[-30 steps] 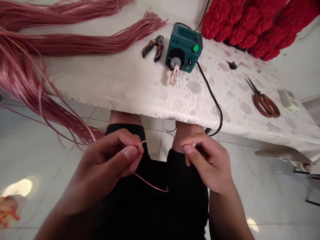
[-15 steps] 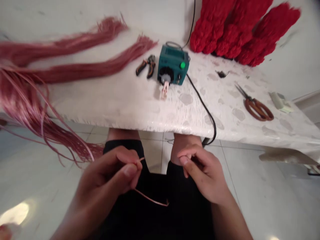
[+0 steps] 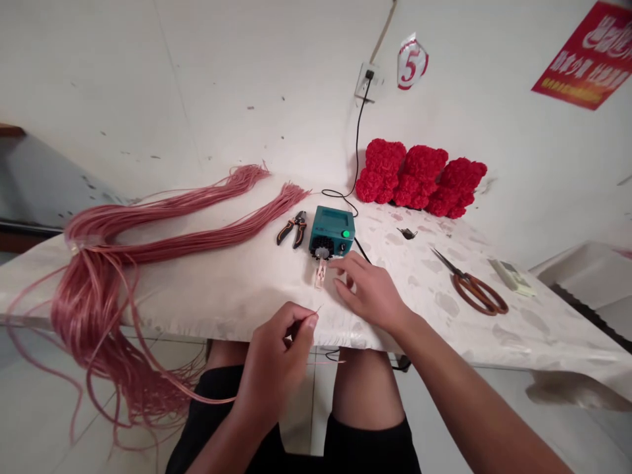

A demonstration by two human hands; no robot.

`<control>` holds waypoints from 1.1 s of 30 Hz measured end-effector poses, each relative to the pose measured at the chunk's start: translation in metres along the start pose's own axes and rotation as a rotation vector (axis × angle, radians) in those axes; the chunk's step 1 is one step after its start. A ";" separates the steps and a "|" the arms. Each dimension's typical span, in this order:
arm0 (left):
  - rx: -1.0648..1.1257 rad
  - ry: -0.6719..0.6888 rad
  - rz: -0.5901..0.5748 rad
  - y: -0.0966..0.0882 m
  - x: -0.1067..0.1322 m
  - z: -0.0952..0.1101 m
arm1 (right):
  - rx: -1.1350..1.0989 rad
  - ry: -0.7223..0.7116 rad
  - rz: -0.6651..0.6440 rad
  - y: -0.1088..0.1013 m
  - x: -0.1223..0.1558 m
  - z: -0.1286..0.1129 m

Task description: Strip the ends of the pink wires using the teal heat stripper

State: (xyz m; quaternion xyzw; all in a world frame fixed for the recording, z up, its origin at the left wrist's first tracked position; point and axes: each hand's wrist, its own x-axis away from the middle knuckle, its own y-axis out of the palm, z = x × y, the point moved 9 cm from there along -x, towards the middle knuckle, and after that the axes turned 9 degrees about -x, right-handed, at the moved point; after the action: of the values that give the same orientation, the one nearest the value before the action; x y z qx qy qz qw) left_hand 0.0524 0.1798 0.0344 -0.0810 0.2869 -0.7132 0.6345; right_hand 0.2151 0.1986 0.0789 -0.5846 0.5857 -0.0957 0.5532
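Observation:
My left hand [image 3: 279, 352] pinches a thin pink cord [image 3: 214, 399] between thumb and forefinger, its fine tip poking out past the fingers. That cord trails back to the large bundle of pink cords [image 3: 93, 303] hanging over the table's left front edge. My right hand [image 3: 368, 289] is at the small green machine [image 3: 332, 222], its fingers apart. The forefinger reaches the side of a pale clip [image 3: 320, 273] fixed to the machine's round chuck; whether it touches cannot be made out. A lit green button [image 3: 346, 234] shows on the machine's front.
Black-and-orange pliers [image 3: 292, 230] lie left of the machine. To the right are scissors [image 3: 469, 283], a pale remote-like device [image 3: 512, 276] and a small dark object [image 3: 407, 233]. Three red flowery bears [image 3: 422, 178] stand by the wall. A black cable [image 3: 359, 145] runs to the wall socket.
Both hands have risen from over my lap toward the table. My right hand has moved forward to the clip, its pinch opened. The view has tilted up, showing more wall.

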 end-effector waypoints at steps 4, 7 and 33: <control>-0.042 -0.002 0.048 0.004 -0.006 -0.008 | 0.182 -0.127 -0.035 0.017 -0.012 0.000; -0.049 -0.016 0.065 0.005 -0.006 -0.010 | 0.200 -0.135 -0.022 0.024 -0.010 0.002; -0.319 0.202 0.258 0.008 -0.009 0.014 | 0.379 -0.144 0.004 0.037 -0.020 0.013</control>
State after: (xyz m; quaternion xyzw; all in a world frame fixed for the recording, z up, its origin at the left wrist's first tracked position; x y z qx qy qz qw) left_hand 0.0674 0.1839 0.0443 -0.0709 0.4661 -0.5762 0.6676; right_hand 0.1976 0.2321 0.0572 -0.4744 0.5174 -0.1610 0.6938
